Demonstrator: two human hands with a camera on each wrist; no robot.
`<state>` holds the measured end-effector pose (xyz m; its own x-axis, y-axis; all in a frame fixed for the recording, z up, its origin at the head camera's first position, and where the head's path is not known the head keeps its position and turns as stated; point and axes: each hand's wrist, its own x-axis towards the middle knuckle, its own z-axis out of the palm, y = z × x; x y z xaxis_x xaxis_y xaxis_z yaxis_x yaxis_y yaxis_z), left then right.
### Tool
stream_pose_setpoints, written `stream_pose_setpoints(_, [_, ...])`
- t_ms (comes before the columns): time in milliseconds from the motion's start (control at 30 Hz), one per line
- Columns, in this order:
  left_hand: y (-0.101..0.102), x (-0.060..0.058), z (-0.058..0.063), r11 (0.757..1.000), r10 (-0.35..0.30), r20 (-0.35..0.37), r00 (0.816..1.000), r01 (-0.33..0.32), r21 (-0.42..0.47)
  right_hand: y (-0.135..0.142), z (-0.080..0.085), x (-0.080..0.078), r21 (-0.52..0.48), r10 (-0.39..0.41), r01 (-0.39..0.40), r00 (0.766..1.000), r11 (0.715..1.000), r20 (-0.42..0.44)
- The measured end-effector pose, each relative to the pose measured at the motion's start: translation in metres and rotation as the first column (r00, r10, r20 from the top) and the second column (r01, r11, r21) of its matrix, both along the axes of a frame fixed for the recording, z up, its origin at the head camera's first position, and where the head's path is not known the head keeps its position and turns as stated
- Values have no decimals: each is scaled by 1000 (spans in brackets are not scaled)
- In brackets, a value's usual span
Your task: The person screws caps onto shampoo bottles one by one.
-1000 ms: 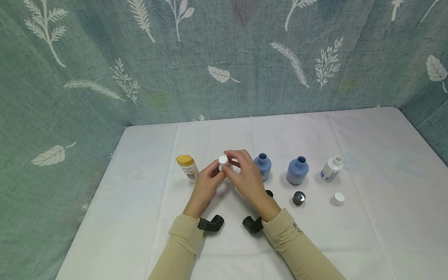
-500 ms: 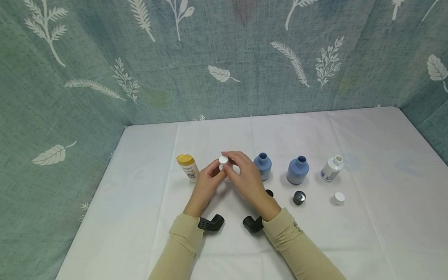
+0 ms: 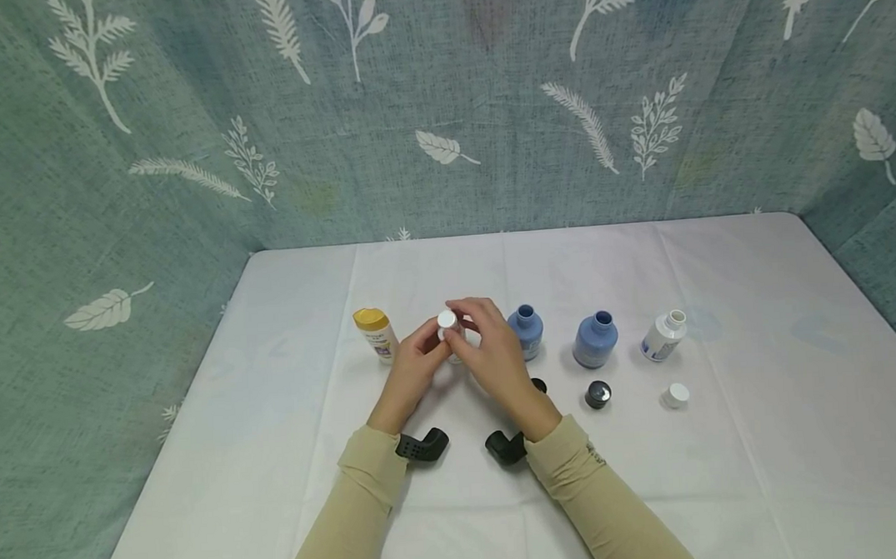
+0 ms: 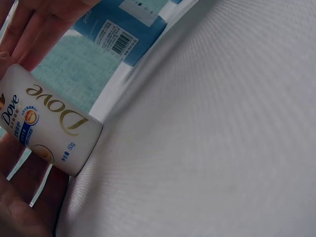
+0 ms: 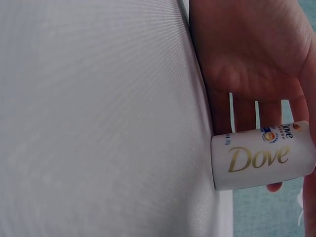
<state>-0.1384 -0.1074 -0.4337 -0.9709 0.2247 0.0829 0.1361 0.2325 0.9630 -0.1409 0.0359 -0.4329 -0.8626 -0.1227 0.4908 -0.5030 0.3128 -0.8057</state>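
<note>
A small white Dove bottle stands upright on the white cloth in front of me, its base touching the cloth in both wrist views. My left hand holds its body from the left side. From the right, my right hand pinches the white cap on top between thumb and fingers. The right wrist view shows the gold lettering on the bottle, with fingers behind it. To the left of my hands is a white bottle with a yellow cap.
Two blue bottles without caps, one close to my right hand and one farther right, stand beside an uncapped white bottle. In front lie a black cap, a white cap and another dark cap partly hidden by my right wrist.
My right fingers shift slightly back and forth around the cap. The left hand, the bottle and everything else stay in place.
</note>
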Motion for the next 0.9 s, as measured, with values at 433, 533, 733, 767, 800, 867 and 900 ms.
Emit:
stream_pose_setpoints(433, [0,0,0,1000,-4,11,1000,3,15,0,-1,-1,30,-20,21,1000,999,-14])
stream_pose_setpoints(533, [0,0,0,1000,2,11,1000,-3,7,0,-1,-1,1,-13,13,1000,1000,0])
stream_pose_setpoints(733, [0,0,0,1000,11,3,1000,-11,-1,0,1,-1,-22,-6,7,999,1000,33])
stream_pose_setpoints(767, [0,0,0,1000,11,2,1000,-11,-1,0,1,-1,-15,-8,9,999,1000,31])
stream_pose_setpoints(800, [0,0,0,1000,11,2,1000,-11,-1,0,0,-1,-3,-13,13,1000,1000,25])
stream_pose_setpoints(867, [0,0,0,1000,14,2,1000,-14,-3,0,0,-1,24,-21,21,1000,999,7])
stream_pose_setpoints(900, [1,0,0,1000,15,4,1000,-15,-5,1,0,0,36,-25,25,1000,999,-5])
